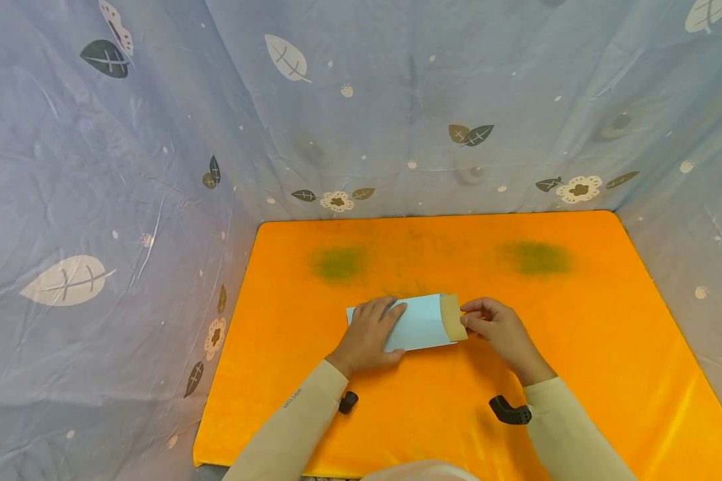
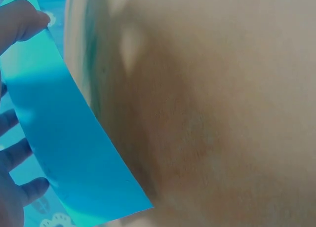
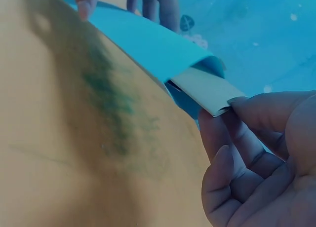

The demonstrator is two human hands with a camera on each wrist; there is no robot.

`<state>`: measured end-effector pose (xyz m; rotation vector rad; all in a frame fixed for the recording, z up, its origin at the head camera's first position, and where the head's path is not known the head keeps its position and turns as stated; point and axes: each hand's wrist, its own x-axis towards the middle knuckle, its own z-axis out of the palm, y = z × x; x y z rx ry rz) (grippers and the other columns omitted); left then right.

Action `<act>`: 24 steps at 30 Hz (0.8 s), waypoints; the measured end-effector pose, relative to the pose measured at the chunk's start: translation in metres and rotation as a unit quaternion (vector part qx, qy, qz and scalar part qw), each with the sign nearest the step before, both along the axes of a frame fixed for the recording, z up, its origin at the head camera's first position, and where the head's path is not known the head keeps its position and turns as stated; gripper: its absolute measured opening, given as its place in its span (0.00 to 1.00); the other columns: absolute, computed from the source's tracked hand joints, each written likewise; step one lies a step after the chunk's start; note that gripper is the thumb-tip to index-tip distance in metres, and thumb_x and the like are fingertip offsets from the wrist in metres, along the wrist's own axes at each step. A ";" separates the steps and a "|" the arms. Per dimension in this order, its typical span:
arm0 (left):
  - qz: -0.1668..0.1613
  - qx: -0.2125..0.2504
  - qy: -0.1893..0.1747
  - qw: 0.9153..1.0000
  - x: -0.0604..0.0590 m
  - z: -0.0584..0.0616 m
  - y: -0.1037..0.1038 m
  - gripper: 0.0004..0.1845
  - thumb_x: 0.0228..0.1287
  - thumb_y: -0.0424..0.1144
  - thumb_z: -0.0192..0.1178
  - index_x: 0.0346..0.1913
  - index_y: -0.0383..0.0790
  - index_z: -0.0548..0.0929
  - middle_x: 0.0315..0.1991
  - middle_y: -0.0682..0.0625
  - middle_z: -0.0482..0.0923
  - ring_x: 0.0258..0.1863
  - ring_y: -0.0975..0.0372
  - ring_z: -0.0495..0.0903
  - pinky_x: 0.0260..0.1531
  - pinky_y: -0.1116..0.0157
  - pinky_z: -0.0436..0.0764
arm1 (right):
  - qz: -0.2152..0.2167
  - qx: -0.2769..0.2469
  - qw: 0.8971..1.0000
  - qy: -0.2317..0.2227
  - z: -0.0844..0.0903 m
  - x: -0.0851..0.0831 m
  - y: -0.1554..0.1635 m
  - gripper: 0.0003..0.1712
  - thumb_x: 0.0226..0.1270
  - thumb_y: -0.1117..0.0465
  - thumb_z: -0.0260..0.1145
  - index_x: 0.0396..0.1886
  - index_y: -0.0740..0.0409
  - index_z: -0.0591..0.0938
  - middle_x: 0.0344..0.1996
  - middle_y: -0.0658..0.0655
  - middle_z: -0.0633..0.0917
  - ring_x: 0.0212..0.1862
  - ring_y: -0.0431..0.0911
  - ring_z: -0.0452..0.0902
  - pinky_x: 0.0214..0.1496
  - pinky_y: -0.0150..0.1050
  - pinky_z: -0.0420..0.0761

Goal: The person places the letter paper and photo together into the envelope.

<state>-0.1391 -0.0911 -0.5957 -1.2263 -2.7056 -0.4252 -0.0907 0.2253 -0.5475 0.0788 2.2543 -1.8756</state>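
At frame centre my left hand (image 1: 367, 334) presses flat on the blue envelope (image 1: 418, 324) while my right hand (image 1: 496, 327) fingers pinch the tan insert (image 1: 453, 316), half inside; next needs a straight push.

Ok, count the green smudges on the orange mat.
2. One green smudge lies at the mat's far left, beyond the left hand; the other smudge lies at the far right, beyond the right hand. The envelope could hide more.
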 end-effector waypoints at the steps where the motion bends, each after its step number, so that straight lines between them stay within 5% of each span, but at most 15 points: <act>1: 0.000 0.002 0.002 1.000 0.000 -0.001 0.000 0.48 0.65 0.58 0.75 0.82 0.41 0.69 0.77 0.39 0.67 0.73 0.45 0.69 0.66 0.40 0.72 | 0.000 -0.002 1.000 0.000 0.000 -0.001 -0.002 0.18 0.83 0.61 0.68 0.62 0.69 0.81 0.45 0.66 0.84 0.46 0.65 0.81 0.48 0.45 0.85; 15: -0.001 0.011 0.021 1.000 0.003 -0.005 0.004 0.49 0.65 0.58 0.75 0.82 0.41 0.68 0.76 0.39 0.67 0.73 0.46 0.69 0.69 0.41 0.71 | 0.009 0.050 0.999 0.002 -0.005 -0.005 -0.025 0.13 0.82 0.62 0.68 0.57 0.66 0.84 0.42 0.60 0.87 0.40 0.58 0.81 0.39 0.44 0.80; 24: 0.000 0.007 0.015 1.000 0.004 -0.006 0.006 0.48 0.66 0.58 0.74 0.82 0.41 0.68 0.77 0.40 0.67 0.74 0.46 0.68 0.69 0.42 0.70 | 0.009 0.108 0.994 -0.010 -0.003 -0.005 -0.033 0.14 0.85 0.58 0.66 0.59 0.62 0.85 0.45 0.57 0.87 0.47 0.53 0.81 0.46 0.45 0.80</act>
